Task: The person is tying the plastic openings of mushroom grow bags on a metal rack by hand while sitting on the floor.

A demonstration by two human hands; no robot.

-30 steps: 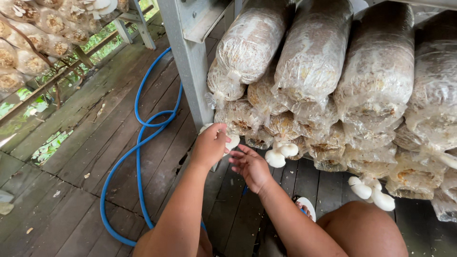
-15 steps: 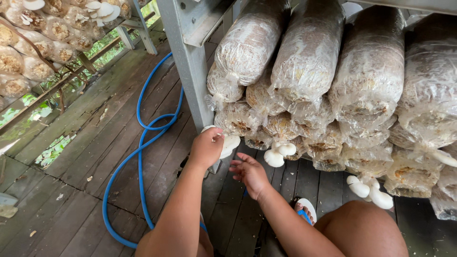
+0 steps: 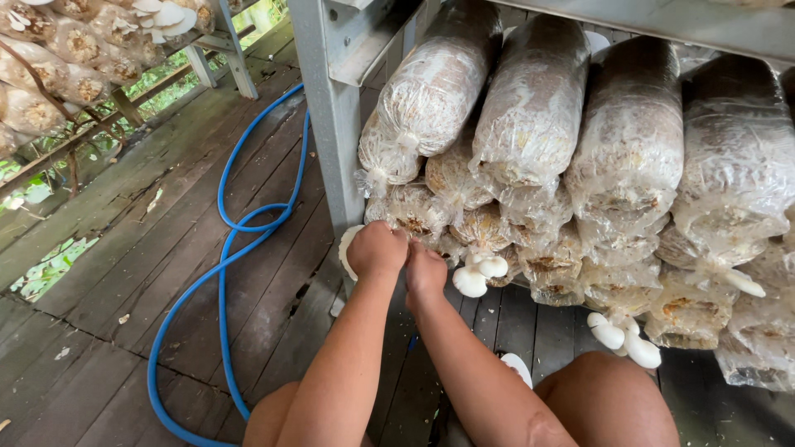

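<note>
- Under the metal rack post (image 3: 331, 124), in the head view, the left hand (image 3: 377, 248) is curled shut around a flat white mushroom (image 3: 346, 248), whose edge shows just left of the knuckles.
- Touching it, the right hand (image 3: 425, 269) is bunched at the mouth of a low bag (image 3: 410, 211); whether it pinches anything I cannot tell.
- More white mushrooms (image 3: 480, 273) sprout just right of the hands.
- A blue hose (image 3: 219, 281) loops over the wooden floor (image 3: 99, 331).

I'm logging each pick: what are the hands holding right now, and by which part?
The left hand is closed over a white mushroom, only its cap edge showing. The right hand is beside it at the bags; its hold cannot be told.
</note>
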